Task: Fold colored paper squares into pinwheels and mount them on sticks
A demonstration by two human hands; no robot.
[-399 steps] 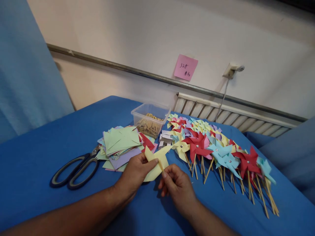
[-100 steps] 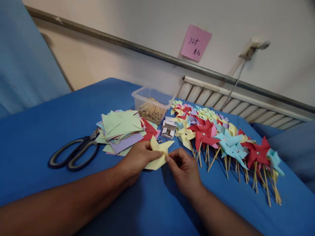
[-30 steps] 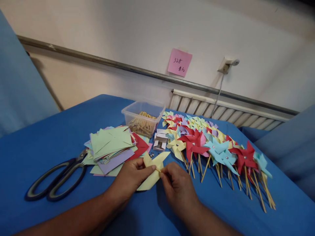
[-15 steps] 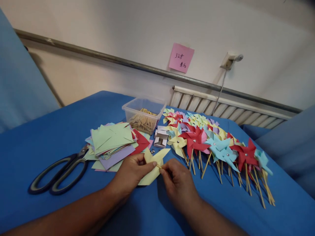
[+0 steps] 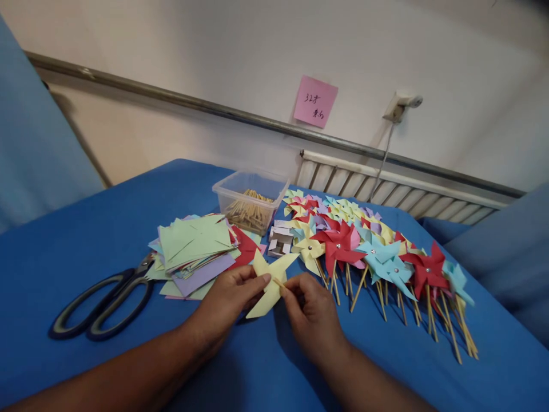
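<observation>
Between my two hands is a pale yellow paper pinwheel point(image 5: 271, 296), its back turned towards me. My left hand point(image 5: 231, 294) pinches its left side between thumb and fingers. A short wooden stick point(image 5: 279, 283) lies against the middle of the paper, and my right hand point(image 5: 311, 312) is closed on its end. Most of the stick is hidden by the right fingers. Just behind the pinwheel stands a small open white box point(image 5: 281, 240). To the left of my left hand lies a pile of cut coloured paper sheets point(image 5: 195, 243).
Large dark-handled scissors point(image 5: 124, 297) lie at the left, tips under the paper pile. A clear plastic tub point(image 5: 223, 191) of wooden sticks stands behind. Finished pinwheels point(image 5: 338, 246) in several colours fill the right of the blue-covered table point(image 5: 128, 200). A radiator point(image 5: 343, 180) is beyond.
The yellow pinwheel has turned and tipped slightly, its lower blade swinging right and its upper blades rising a little. Both hands have kept their grip, almost in place.
</observation>
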